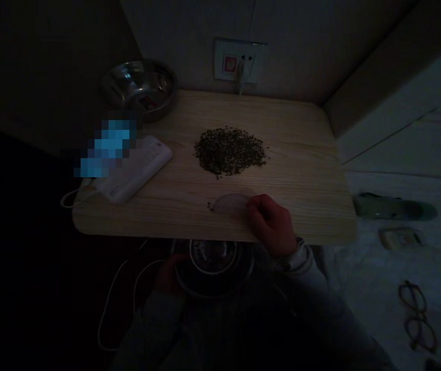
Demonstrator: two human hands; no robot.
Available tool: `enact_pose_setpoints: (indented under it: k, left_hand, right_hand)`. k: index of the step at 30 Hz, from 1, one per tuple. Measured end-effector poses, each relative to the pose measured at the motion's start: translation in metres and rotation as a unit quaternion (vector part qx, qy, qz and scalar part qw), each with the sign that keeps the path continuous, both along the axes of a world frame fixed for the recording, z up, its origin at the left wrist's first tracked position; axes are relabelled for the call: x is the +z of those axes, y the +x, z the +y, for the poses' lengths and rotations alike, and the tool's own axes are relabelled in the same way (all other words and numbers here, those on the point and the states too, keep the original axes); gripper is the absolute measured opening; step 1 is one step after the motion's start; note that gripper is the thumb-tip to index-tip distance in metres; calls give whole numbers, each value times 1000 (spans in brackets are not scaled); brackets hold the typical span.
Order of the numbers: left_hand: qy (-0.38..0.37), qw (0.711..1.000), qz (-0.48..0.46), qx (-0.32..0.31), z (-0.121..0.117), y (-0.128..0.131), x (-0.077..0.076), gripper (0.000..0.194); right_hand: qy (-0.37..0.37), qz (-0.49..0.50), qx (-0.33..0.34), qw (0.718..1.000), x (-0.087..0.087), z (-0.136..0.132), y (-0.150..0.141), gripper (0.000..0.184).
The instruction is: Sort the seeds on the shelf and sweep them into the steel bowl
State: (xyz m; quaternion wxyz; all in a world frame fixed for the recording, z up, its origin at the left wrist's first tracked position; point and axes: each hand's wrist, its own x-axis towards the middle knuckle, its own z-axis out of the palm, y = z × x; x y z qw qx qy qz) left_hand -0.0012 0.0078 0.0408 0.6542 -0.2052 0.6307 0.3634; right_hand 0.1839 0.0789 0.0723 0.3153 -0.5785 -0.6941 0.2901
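A heap of small dark seeds (pixel 229 150) lies in the middle of a light wooden table (pixel 305 170). My right hand (pixel 272 222) rests at the table's near edge, fingers curled on a thin pale card-like piece (pixel 229 202) with a few stray seeds beside it. Below the table edge my left hand (pixel 169 274) grips the rim of a dark metal bowl (pixel 213 265) that has seeds inside. The scene is very dim.
A steel bowl (pixel 140 87) stands at the table's back left, a white power bank (pixel 131 169) with a cable lies at the left. A wall socket (pixel 239 62) is behind. Right of the table lie a dark green object (pixel 394 207) and spectacles (pixel 417 315).
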Motion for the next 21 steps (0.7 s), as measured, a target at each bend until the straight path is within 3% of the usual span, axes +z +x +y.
enact_pose_setpoints:
  k: [11, 21]
  left_hand:
    - [9, 999, 31, 1, -1, -2, -2, 35]
    - [20, 999, 44, 5, -2, 0, 1, 34]
  right_hand:
    - [13, 15, -55, 998, -1, 0, 0, 7]
    - [6, 7, -11, 1000, 0, -1, 0, 8]
